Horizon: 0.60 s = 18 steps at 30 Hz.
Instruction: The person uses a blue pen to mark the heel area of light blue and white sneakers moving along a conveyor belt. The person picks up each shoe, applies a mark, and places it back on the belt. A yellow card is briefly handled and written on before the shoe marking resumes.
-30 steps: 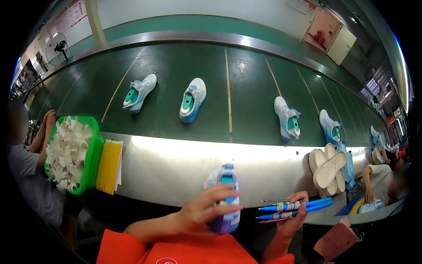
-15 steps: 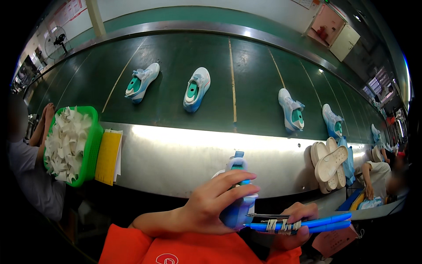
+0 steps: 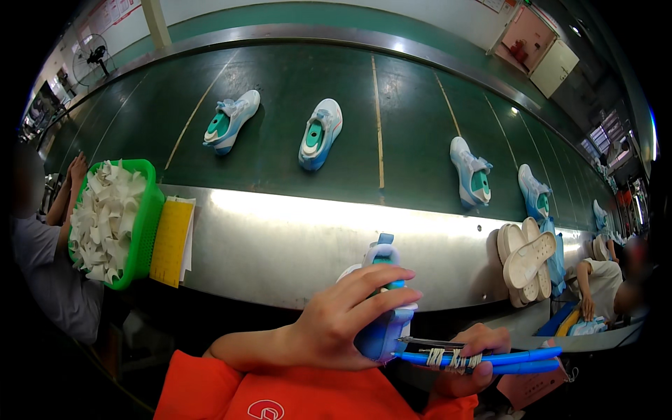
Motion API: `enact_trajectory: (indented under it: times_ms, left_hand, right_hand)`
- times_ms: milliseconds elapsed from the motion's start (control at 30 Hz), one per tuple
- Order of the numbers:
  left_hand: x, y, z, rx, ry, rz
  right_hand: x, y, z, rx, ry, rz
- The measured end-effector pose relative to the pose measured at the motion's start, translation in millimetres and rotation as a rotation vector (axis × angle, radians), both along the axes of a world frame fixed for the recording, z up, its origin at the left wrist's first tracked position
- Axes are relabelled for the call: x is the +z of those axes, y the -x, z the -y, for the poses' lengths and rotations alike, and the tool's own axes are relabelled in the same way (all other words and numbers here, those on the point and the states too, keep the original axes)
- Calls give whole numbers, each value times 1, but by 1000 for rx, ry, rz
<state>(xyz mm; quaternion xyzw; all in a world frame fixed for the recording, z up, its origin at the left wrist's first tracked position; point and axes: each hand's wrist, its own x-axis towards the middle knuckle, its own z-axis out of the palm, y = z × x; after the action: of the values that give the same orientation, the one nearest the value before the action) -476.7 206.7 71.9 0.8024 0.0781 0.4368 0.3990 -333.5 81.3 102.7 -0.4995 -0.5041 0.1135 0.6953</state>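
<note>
My left hand [image 3: 343,318] is closed around a white and blue sneaker [image 3: 383,329], fingers spread across its top. The sneaker stands near my body with its heel toward me, and teal lining shows at its opening. In my right hand [image 3: 476,353] is a bundle of blue pens [image 3: 521,357] bound with pale bands. A thin dark pointed tool [image 3: 430,343] lies along the bundle. The tips of pen and tool reach the sneaker's blue heel; whether they touch cannot be made out.
Several matching sneakers [image 3: 320,134] sit on the green conveyor belt [image 3: 280,70], behind a metal ledge [image 3: 280,238]. A green basket of white paper pieces [image 3: 143,231] and a yellow card [image 3: 171,241] stand left. Pale clog-like shoes [image 3: 528,259] hang right. Other people flank me.
The view has tilted slightly, shifting the belt and its sneakers a little in the picture. Both hands keep their holds, and the sneaker in my left hand has barely moved.
</note>
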Motion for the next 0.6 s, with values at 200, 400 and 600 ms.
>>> enact_trajectory:
  times_ms: [200,400,600]
  left_hand:
    - [1,3,-1,3,6,0]
    - [0,6,-3,5,3,6]
    - [-1,7,-4,19,-3,18]
  right_hand:
    - [0,1,1,13,-4,46]
    - [2,5,-1,37,20,72]
    - [2,14,-6,-127,-9,62]
